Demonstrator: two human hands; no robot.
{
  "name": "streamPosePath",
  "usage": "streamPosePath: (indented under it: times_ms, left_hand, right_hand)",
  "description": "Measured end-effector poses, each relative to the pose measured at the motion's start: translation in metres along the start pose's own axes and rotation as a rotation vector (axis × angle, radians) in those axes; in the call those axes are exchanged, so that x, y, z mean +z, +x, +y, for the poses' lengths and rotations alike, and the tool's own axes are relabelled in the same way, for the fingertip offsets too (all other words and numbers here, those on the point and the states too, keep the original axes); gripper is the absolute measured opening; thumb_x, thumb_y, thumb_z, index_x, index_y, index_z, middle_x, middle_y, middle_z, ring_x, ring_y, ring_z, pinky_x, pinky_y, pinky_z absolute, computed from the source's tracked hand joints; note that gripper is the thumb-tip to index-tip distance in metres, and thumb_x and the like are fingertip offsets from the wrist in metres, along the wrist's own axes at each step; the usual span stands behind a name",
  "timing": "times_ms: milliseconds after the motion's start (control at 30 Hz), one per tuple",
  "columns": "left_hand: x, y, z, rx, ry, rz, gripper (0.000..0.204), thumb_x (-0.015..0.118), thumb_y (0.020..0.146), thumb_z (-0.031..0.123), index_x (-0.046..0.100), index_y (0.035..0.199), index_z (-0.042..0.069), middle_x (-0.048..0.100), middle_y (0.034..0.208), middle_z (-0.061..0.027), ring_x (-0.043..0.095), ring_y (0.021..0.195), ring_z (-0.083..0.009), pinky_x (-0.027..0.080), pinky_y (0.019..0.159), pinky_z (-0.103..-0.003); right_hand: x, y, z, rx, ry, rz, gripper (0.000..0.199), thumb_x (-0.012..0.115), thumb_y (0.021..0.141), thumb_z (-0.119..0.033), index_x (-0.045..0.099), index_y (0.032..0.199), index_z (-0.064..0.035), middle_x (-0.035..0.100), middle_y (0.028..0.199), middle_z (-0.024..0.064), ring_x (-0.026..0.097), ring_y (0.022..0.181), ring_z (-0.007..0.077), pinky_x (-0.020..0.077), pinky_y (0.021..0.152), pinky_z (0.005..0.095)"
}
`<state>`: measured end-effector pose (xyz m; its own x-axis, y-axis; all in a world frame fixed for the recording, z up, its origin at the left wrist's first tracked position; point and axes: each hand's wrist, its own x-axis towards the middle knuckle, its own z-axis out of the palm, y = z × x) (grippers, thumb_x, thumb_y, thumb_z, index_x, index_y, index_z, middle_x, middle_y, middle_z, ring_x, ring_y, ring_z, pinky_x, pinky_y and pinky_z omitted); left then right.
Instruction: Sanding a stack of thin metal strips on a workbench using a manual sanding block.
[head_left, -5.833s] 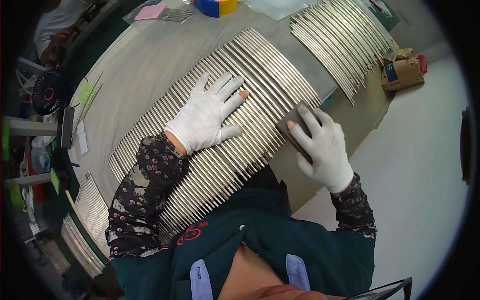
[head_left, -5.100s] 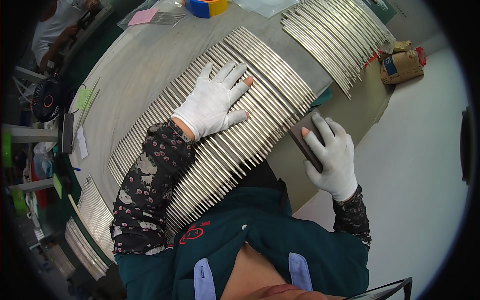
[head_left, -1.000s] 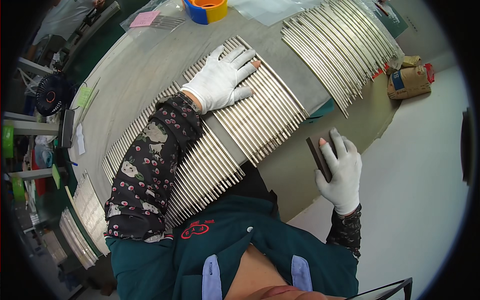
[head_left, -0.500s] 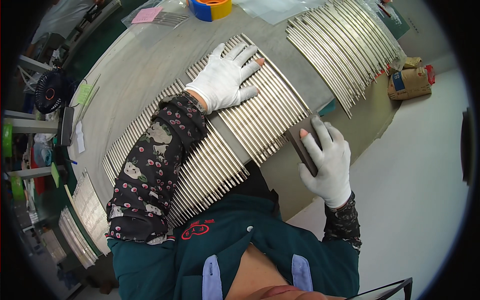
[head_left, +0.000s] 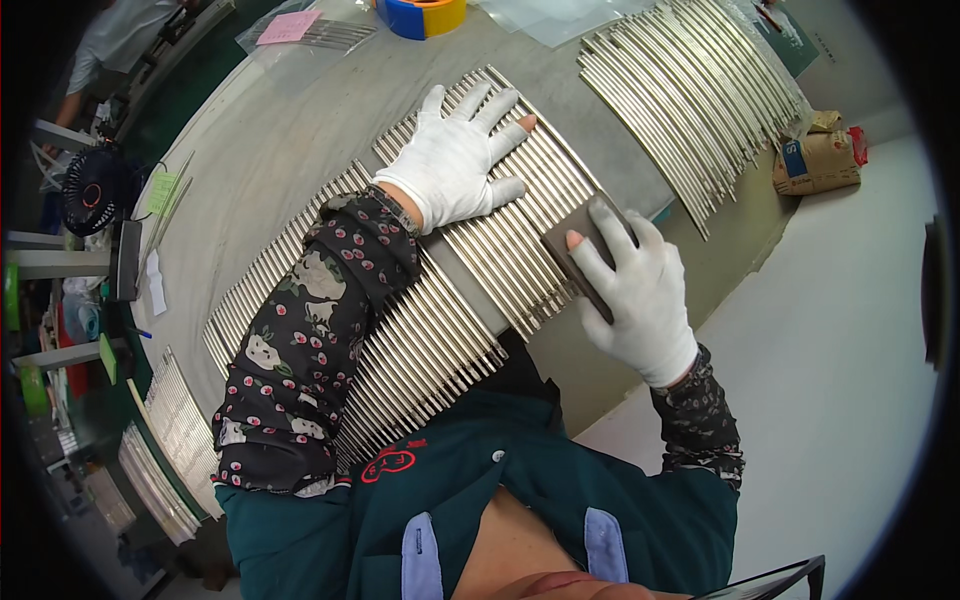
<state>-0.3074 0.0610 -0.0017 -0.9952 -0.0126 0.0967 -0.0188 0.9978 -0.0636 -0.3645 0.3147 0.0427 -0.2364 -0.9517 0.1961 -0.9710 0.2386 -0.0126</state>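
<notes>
Grey surface [head_left: 300, 130] is running diagonally from lower left to upper right, green-edged, with a pale floor off its near side. I am reading a long row of thin metal rods [head_left: 450, 300] lying side by side on it, each rod's long axis crossing the surface's width, so the row itself is stretching along the surface.

Left hand [head_left: 455, 165], white-gloved, is lying flat and spread on the rods at the far part of the row, fingers extended, grasping nothing, only pressing down. Right hand [head_left: 635, 290], also gloved, is gripping a dark flat block [head_left: 580, 245], probably an abrasive pad, and is holding it against the rod ends at the near edge, just right of the left hand. So the right hand is nearer to the rod ends, and the block's face is lying across them rather than along them.

A second batch of rods [head_left: 690, 100] is lying well apart toward the upper right. A blue and yellow tape roll [head_left: 425, 15] is sitting at the top edge, a brown paper bag [head_left: 815, 160] beyond the surface's corner, a small black fan [head_left: 95, 190] at the left.

Hard to make out: the sleeve is covering the row's middle, the block's underside is hidden, and whether it is touching metal I cannot tell. More rod bundles at lower left are blurring into the rim.
</notes>
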Motion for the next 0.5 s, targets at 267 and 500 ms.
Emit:
streamPosePath:
  times_ms: [267,500]
  left_hand:
    - [0.005,0.006,0.001,0.028,-0.009,0.023,0.075,0.044,0.090,0.063,0.035,0.149,0.017,0.029,0.155,-0.0158,0.026,0.143,-0.0382,0.018,0.113,-0.063]
    - [0.003,0.004,0.000,0.020,0.009,0.023,0.076,0.039,0.091,0.066,0.036,0.148,0.017,0.030,0.154,-0.0153,0.025,0.143,-0.0377,0.018,0.113,-0.062]
  right_hand:
    - [0.005,0.011,-0.002,0.036,0.004,0.008,0.057,0.068,0.068,-0.018,0.059,0.124,-0.0128,0.049,0.135,0.0174,0.051,0.112,0.0386,0.0489,0.076,0.0439]
    - [-0.001,0.009,-0.006,0.019,-0.054,0.039,0.059,0.069,0.067,-0.018,0.059,0.125,-0.0125,0.050,0.135,0.0179,0.051,0.111,0.0393,0.0480,0.075,0.0435]
